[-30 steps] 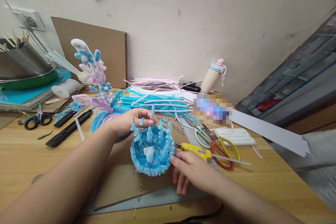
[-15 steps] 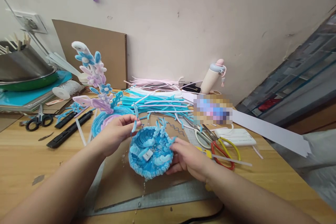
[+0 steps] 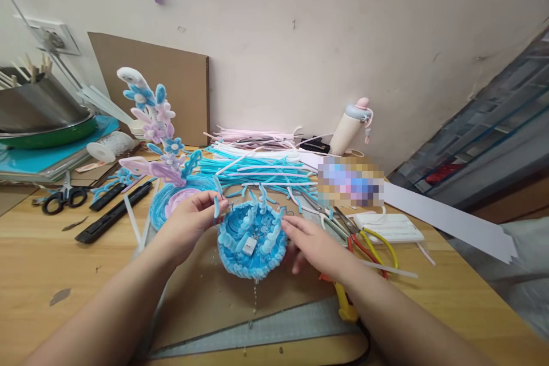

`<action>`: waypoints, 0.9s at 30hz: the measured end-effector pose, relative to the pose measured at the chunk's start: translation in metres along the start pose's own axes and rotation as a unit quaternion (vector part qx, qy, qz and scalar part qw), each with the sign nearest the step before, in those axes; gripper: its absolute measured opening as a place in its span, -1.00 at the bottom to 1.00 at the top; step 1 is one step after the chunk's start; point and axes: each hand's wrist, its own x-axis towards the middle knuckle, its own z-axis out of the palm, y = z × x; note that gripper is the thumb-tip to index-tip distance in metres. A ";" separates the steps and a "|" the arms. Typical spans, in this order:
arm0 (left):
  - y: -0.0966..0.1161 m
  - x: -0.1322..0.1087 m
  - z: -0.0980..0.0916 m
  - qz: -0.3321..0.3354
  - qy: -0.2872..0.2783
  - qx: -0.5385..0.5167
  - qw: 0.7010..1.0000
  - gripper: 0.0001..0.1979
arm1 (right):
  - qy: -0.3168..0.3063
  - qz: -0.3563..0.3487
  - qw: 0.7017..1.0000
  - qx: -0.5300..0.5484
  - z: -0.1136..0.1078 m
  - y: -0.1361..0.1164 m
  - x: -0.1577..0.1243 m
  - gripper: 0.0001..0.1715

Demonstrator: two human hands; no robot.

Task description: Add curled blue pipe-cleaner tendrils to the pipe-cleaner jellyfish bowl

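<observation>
A round blue basket (image 3: pixel 253 267) made of fuzzy pipe cleaners is held tilted above the cardboard, its hollow towards me. Curled blue strands and a small white box (image 3: pixel 249 246) with thin wires show inside it. A string of beads (image 3: pixel 255 297) dangles below. At the upper left rim, my left hand (image 3: pixel 189 226) is closed, pinching a short blue pipe cleaner (image 3: pixel 217 206). My right hand (image 3: pixel 311 243) grips the basket's right rim with the fingertips beside a curled strand; some of its fingers are partly hidden behind the rim.
Behind lie blue pipe cleaners (image 3: pixel 257 168). To the left stands a pipe-cleaner flower piece (image 3: pixel 160 126), near black scissors (image 3: pixel 64 200) and a black cutter (image 3: pixel 114 214). Yellow-and-red-handled pliers (image 3: pixel 377 249) and a white power bank (image 3: pixel 390 227) are at right. Cardboard (image 3: pixel 193 309) lies underneath.
The basket has shifted slightly right and turned, so the curled strands inside stand more upright. My right hand has changed its hold on the rim. My left hand still pinches the blue pipe cleaner.
</observation>
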 end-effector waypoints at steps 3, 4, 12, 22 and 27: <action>-0.001 0.000 -0.001 0.015 0.002 0.021 1.000 -0.62 | 0.040 -0.024 0.990 -0.131 -0.011 -0.006 -0.023 -0.61; -0.001 0.000 -0.001 0.021 0.004 0.029 0.999 -0.62 | 0.060 -0.036 0.979 -0.192 -0.015 -0.007 -0.030 -0.59; -0.004 0.001 -0.001 0.076 0.002 0.136 0.988 -0.62 | 0.093 -0.045 0.957 -0.273 -0.023 -0.008 -0.047 -0.51; -0.002 0.009 0.003 0.116 0.005 0.209 0.971 -0.66 | 0.103 -0.080 0.953 -0.272 -0.019 -0.008 -0.044 -0.53; -0.005 0.017 0.000 0.132 -0.020 0.224 0.965 -0.71 | 0.097 -0.081 0.952 -0.280 -0.018 -0.010 -0.043 -0.53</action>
